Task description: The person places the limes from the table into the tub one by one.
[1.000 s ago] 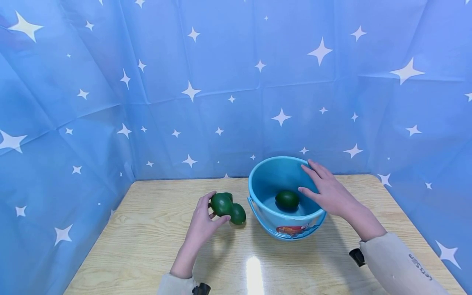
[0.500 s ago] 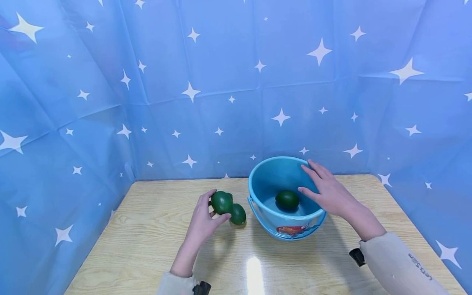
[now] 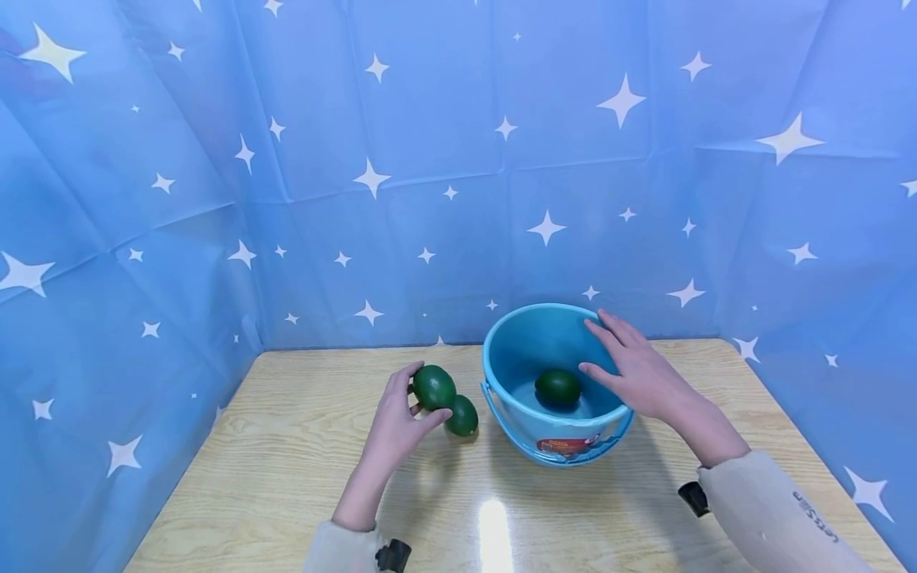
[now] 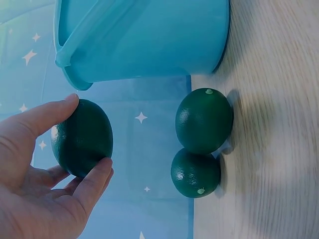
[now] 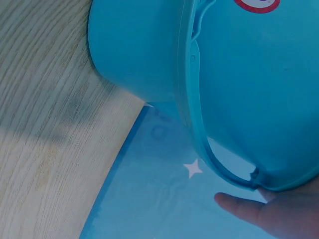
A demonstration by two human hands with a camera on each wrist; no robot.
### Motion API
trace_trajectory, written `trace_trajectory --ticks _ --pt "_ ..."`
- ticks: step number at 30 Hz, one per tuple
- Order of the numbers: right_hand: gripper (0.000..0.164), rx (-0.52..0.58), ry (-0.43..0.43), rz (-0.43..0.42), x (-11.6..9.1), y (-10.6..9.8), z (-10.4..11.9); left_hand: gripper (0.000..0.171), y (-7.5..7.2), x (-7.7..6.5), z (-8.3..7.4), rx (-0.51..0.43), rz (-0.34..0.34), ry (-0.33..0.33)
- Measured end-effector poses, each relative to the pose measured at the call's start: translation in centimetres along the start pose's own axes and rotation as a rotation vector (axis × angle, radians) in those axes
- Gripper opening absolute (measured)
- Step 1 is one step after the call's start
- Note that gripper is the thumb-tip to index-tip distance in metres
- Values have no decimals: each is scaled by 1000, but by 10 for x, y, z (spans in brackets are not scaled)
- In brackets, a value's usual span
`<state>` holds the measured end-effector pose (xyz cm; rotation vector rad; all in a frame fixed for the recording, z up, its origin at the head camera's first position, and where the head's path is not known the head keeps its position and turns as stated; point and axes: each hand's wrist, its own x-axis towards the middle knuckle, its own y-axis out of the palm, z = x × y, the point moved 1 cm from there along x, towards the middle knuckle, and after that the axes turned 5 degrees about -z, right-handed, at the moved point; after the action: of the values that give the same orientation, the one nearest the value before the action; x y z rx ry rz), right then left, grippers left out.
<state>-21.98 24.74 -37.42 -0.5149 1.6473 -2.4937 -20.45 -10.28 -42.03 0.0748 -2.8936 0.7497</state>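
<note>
One fruit [image 3: 434,387] is in the left hand [image 3: 394,423], two fruits [image 4: 204,121] [image 4: 195,174] lie on the table [image 3: 286,461], and a fourth fruit [image 3: 558,387] sits in the bucket [image 3: 533,342]. There is one bucket with one handle [image 4: 92,29], and one table. Counting the right hand [image 3: 641,378], hands number two, as do sleeves [image 3: 774,509] and black bands [image 3: 692,499].

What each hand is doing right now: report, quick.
Left hand: holding a glossy dark-green oval fruit.
Right hand: open, at the round light-blue plastic bucket.

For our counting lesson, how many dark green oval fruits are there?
4: one fruit in the left hand, two fruits side by side on the pale wooden table, one fruit inside the round blue plastic bucket. Others may be hidden.
</note>
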Motion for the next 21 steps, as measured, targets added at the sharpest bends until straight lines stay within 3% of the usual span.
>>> trace_trajectory --ticks 21 --pt "76 0 1 -5 0 1 0 79 -2 6 -17 31 -4 48"
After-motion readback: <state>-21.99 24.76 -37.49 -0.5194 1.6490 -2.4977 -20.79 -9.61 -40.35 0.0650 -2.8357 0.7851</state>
